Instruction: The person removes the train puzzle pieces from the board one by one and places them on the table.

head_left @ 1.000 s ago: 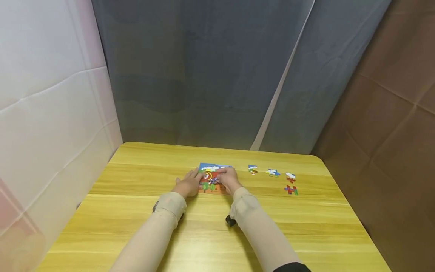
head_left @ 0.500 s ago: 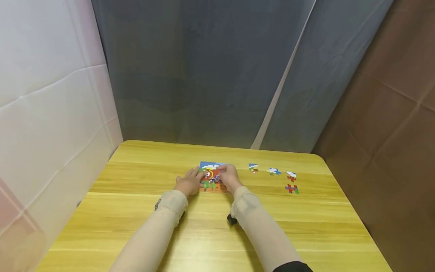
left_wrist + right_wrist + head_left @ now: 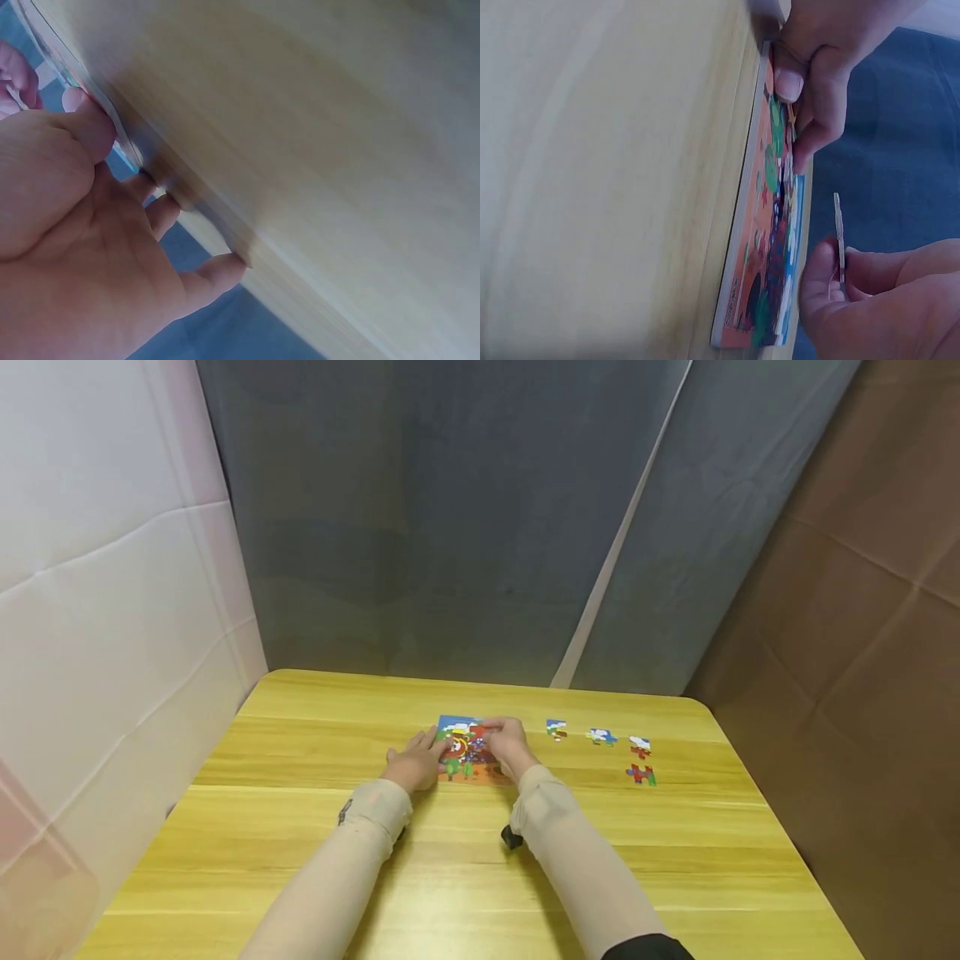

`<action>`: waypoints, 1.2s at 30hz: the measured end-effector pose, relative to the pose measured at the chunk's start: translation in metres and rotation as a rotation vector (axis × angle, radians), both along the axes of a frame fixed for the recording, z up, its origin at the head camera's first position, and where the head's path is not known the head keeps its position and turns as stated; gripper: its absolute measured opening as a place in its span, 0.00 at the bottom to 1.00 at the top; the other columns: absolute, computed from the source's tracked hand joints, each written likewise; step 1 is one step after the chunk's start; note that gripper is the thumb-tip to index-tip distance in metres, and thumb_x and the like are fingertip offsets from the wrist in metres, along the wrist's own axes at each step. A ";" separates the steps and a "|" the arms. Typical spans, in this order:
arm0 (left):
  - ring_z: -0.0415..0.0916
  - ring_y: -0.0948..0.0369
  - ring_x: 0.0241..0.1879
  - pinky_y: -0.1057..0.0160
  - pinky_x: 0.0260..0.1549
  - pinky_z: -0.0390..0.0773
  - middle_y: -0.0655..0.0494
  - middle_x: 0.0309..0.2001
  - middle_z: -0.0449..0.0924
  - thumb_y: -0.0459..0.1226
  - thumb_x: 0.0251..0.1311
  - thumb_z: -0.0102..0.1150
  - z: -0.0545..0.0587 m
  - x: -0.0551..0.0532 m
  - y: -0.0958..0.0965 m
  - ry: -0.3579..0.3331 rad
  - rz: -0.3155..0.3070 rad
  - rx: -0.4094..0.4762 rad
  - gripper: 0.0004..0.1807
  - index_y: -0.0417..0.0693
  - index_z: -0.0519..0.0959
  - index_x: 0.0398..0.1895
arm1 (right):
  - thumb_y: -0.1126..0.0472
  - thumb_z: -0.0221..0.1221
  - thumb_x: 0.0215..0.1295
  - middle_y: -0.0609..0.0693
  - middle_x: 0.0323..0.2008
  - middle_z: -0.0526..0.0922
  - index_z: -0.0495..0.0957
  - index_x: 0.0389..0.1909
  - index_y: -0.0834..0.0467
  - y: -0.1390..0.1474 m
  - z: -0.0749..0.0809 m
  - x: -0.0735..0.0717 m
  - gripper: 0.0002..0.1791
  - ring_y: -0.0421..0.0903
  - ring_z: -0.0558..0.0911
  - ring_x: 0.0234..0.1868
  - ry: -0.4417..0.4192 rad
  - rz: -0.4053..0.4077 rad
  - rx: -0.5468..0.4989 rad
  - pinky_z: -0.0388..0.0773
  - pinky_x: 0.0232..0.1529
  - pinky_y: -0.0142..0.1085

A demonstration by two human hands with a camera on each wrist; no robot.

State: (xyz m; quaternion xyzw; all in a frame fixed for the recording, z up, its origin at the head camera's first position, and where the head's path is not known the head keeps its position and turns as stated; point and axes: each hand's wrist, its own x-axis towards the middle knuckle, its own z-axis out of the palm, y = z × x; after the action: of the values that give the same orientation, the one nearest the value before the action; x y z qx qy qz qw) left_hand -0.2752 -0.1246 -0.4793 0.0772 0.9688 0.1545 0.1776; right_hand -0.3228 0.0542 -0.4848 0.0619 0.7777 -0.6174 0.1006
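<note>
A colourful jigsaw puzzle [image 3: 467, 772] lies in its flat tray on the wooden table, with blue sky and clouds at the back and orange ground in front. My left hand [image 3: 414, 765] rests at the puzzle's left side. In the right wrist view, that hand's thumb [image 3: 788, 84] and a finger touch the picture. Its other fingers reach to the tabletop in the left wrist view. My right hand [image 3: 512, 748] pinches a thin puzzle piece [image 3: 838, 229], seen edge-on and held just above the puzzle. The right hand hides the puzzle's right part in the head view.
Several loose pieces lie to the right: a blue-and-green piece [image 3: 557, 730], a cloud piece [image 3: 602, 737], a white-and-red piece [image 3: 641, 746] and a red-and-green piece [image 3: 642, 774]. The table's back edge meets a grey curtain [image 3: 480, 527].
The right hand's fingertips have shifted slightly toward the back of the puzzle and cover more of its upper right corner. The left hand and the loose pieces stay in place.
</note>
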 end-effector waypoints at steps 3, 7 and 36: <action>0.37 0.45 0.80 0.23 0.66 0.44 0.46 0.83 0.37 0.45 0.78 0.44 -0.001 0.000 0.002 -0.005 -0.005 0.006 0.32 0.57 0.54 0.82 | 0.78 0.51 0.69 0.59 0.50 0.81 0.80 0.57 0.64 0.006 -0.001 0.000 0.19 0.50 0.81 0.44 -0.013 -0.006 -0.019 0.81 0.46 0.39; 0.37 0.45 0.80 0.23 0.66 0.44 0.46 0.83 0.37 0.45 0.78 0.44 -0.002 -0.002 0.001 -0.007 -0.010 0.008 0.32 0.56 0.54 0.82 | 0.78 0.51 0.68 0.58 0.49 0.81 0.81 0.56 0.62 0.013 -0.001 -0.001 0.20 0.48 0.80 0.41 -0.020 -0.031 -0.027 0.81 0.45 0.37; 0.35 0.45 0.80 0.22 0.66 0.42 0.47 0.83 0.34 0.44 0.78 0.44 -0.005 -0.003 -0.006 -0.025 0.003 0.039 0.32 0.56 0.53 0.82 | 0.78 0.55 0.66 0.64 0.52 0.78 0.74 0.63 0.66 0.055 -0.011 -0.004 0.24 0.48 0.81 0.38 0.032 -0.099 -0.042 0.83 0.50 0.43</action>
State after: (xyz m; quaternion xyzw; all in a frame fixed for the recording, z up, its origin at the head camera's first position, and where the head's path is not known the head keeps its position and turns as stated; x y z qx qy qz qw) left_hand -0.2782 -0.1308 -0.4846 0.0772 0.9634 0.1745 0.1881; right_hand -0.3271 0.1090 -0.4960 0.0883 0.7621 -0.6387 0.0588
